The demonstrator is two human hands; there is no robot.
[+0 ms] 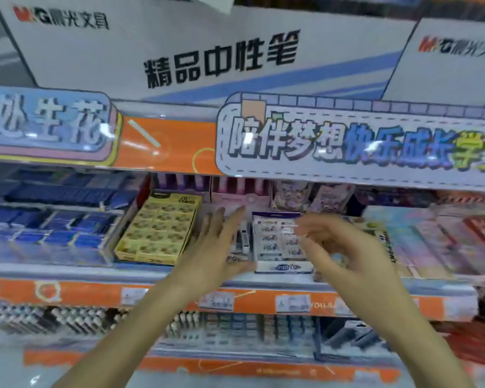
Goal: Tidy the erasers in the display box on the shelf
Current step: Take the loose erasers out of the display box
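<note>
Frame is motion-blurred, so fine detail is soft. Your left hand (216, 247) is up at the shelf (67, 268) with fingers (230, 219) spread and straight, holding nothing; its palm sits just left of the display box (283, 267). Your right hand (347, 247) is on the box's right side, fingers (308, 229) curled loosely over the back rows of erasers (272, 239); can't tell through the blur whether they pinch one or just hover. The box is white with a blue-printed front lip, sitting at the shelf's front edge between the two hands, long axis running front to back, away from you, tilted so the rear is higher. The erasers lie flat in two columns, each with its long side running left-right, labels facing up with small blue Chinese print I can't read cleanly. Left of your left hand is a yellow box (157, 228) of yellow-wrapped erasers, same front-to-back layout, angled slightly. Further left are rows of dark blue packs (53, 228). The big white sign (179, 51) overhead reads "M&G 晨光文具" and "精品中性笔"; a second white sign (454, 60) at right repeats the M&G logo. The shelf header (361, 141) reads "陪伴梦想快乐成长", and the blue header (45, 124) at left ends in "处生花". A pack at far right shows vertical text, unreadable in the blur.
</note>
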